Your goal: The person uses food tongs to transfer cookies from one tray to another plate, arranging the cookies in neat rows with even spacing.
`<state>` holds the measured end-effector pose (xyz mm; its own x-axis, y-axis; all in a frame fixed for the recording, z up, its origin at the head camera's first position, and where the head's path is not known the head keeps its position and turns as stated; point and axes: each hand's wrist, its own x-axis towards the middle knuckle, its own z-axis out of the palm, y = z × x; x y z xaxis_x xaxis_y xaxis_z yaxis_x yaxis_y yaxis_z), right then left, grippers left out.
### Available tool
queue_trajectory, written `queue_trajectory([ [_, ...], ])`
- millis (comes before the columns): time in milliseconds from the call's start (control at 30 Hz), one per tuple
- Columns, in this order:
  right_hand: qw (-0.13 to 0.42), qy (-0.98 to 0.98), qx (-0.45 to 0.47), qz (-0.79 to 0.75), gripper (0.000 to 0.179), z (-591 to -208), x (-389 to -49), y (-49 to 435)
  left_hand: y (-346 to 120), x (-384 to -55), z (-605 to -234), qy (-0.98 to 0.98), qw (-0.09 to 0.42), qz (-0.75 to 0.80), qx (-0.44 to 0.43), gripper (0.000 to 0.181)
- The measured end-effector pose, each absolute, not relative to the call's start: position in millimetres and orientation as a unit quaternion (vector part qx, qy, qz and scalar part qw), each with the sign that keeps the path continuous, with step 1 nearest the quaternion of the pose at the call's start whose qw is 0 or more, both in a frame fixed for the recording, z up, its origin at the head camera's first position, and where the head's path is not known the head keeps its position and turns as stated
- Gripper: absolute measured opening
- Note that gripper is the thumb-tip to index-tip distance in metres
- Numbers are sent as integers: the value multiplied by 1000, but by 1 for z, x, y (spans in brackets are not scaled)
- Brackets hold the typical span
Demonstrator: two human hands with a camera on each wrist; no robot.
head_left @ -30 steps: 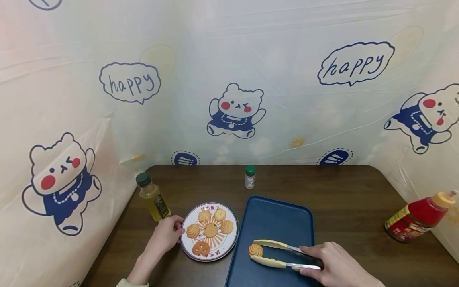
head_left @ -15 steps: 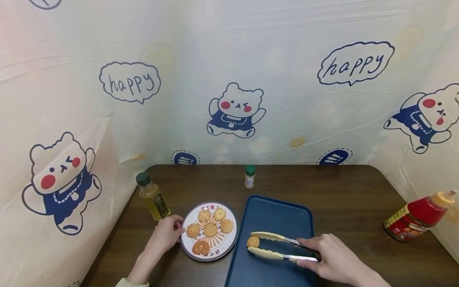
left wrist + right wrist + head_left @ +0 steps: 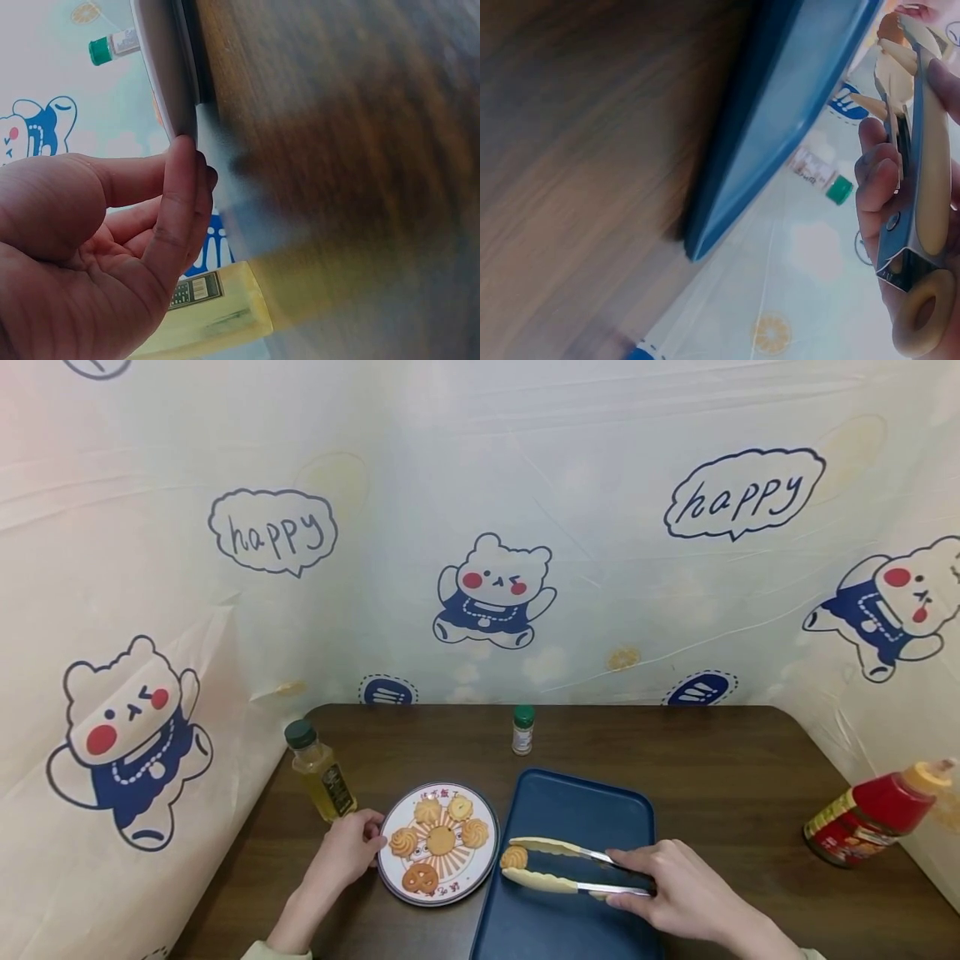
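Observation:
My right hand (image 3: pixel 678 889) grips a pair of cream-tipped metal tongs (image 3: pixel 546 881) over the blue tray (image 3: pixel 577 810). Between the tong tips sits a round swirled cookie (image 3: pixel 513 858), close to the tray's left edge. In the right wrist view the tongs' ring end (image 3: pixel 925 313) points toward the camera. My left hand (image 3: pixel 347 847) pinches the left rim of a white patterned plate (image 3: pixel 390 877) between thumb and fingers. The left wrist view shows the plate's edge (image 3: pixel 169 82) at the fingertips. Several swirled cookies (image 3: pixel 474 833) and a pretzel-shaped cookie (image 3: pixel 420 879) lie on the plate.
A bottle of yellow oil (image 3: pixel 324 777) stands just behind my left hand. A small green-capped shaker (image 3: pixel 522 731) stands behind the tray. On the right is a red squeeze bottle (image 3: pixel 873 814). A printed curtain (image 3: pixel 600 610) hangs behind the brown table (image 3: pixel 712 760).
My right hand has moved left and slightly away from me, carrying the tongs and the cookie from over the tray toward the plate. The left hand and the plate have stayed in place.

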<state>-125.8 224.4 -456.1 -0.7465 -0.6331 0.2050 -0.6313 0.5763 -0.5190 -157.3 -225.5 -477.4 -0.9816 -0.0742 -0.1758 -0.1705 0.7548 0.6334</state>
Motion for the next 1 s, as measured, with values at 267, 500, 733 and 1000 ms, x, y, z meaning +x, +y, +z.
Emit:
queue_trajectory([
  [267,-31,874,-382,-299,46,-457,-138,198,-227,-157,-480,935,72,340,-68,33],
  [500,-17,872,-393,-290,46,-460,-150,176,-227,-157,-479,936,69,340,-61,32],
  [733,11,869,-399,-293,46,-466,-154,163,-227,-159,-478,939,65,333,-52,28],
  [1000,10,867,-410,-283,46,-470,-155,157,-227,-158,-477,939,66,335,-53,28],
])
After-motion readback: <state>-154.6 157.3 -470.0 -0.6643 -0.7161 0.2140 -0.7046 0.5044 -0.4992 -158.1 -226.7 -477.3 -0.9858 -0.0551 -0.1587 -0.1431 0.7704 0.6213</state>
